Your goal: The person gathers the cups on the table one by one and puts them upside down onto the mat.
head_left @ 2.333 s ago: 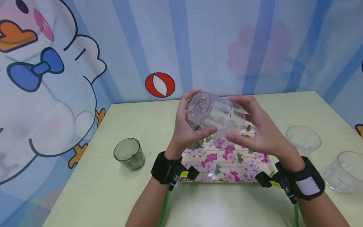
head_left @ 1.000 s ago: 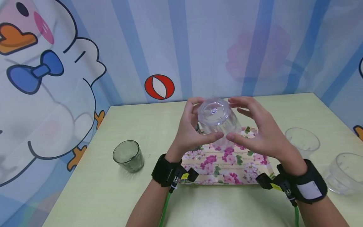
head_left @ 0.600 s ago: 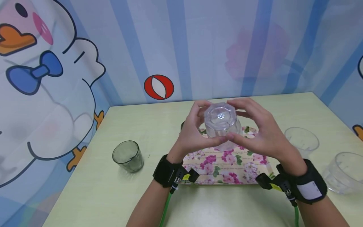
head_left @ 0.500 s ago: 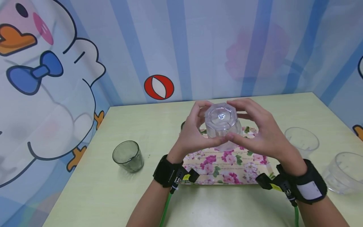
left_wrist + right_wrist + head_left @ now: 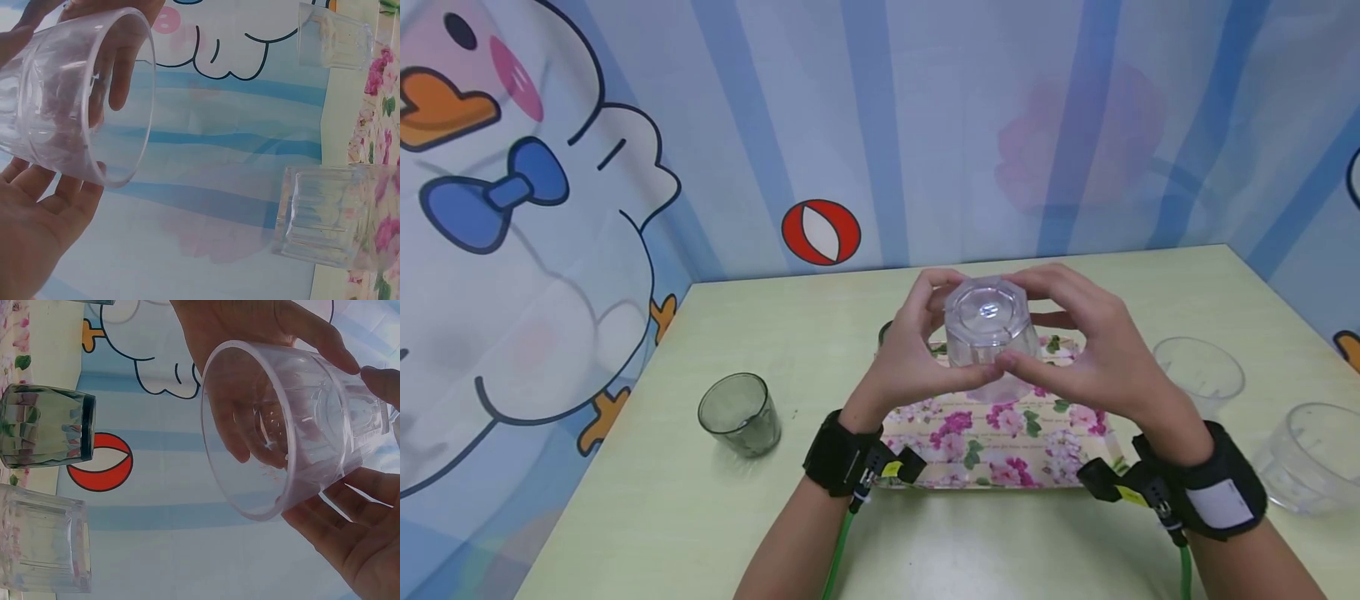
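At the centre of the head view, both the left hand and the right hand curl round a clear cup, held upside down just above the floral tray. Two inverted cups already stand on the tray in the wrist views: a clear one and a green one. The held cup has not yet touched down, and a green cup at left and two clear cups at right stand upright on the table.

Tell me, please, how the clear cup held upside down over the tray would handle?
The clear cup is probably light, since fingertips alone carry it. Its smooth wall may be slippery. Its mouth is wider than its base, so it should sit steadily upside down.
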A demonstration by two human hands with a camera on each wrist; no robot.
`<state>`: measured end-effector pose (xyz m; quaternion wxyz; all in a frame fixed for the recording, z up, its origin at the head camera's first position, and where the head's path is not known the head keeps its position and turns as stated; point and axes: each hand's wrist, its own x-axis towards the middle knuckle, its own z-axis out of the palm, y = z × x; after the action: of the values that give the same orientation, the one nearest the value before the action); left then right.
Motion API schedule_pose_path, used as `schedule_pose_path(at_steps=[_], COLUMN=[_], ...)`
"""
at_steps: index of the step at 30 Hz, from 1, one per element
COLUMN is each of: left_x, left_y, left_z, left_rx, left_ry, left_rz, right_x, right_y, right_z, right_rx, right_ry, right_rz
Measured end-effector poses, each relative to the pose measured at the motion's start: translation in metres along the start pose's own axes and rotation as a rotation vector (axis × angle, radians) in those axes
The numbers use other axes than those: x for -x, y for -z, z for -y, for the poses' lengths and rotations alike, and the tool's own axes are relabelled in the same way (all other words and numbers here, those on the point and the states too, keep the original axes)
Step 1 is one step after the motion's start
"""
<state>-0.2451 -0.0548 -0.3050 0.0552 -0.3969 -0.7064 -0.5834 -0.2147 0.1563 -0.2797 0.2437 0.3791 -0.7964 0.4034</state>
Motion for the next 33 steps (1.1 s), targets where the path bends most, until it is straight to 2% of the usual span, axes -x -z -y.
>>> schedule_pose_path(at_steps=[6,11,14,20,24,33], left_x=[0.000,0.000,-0.001,-0.004,-0.003,-0.002], left_y=[0.002,0.003,0.002,-0.002,-0.001,0.003], left_z=[-0.002,-0.004,-0.004,-0.006,-0.007,-0.008], left_rx=[-0.010,-0.024,-0.052,-0.099,-0.091,-0.096], left_ry=[0.030,0.052,0.040,0.010,0.002,0.014], left_rz=[0.020,0.010,-0.029,-0.167,-0.214,-0.211], right_x=[0.000,-0.001,-0.001,-0.001,-0.001,-0.002], right_y=[-0.002,-0.006,-0.008,-0.012,-0.014,-0.015], right_z=[0.000,-0.001,-0.002,-0.001,-0.001,-0.001], right_rx=[0.025,0.015,0.011,0.067,0.094,0.071], right_ry=[0.010,0.023,0.004,-0.076,-0.107,-0.128], right_rz=[-0.038,-0.108,-0.168,-0.265,-0.285,-0.268])
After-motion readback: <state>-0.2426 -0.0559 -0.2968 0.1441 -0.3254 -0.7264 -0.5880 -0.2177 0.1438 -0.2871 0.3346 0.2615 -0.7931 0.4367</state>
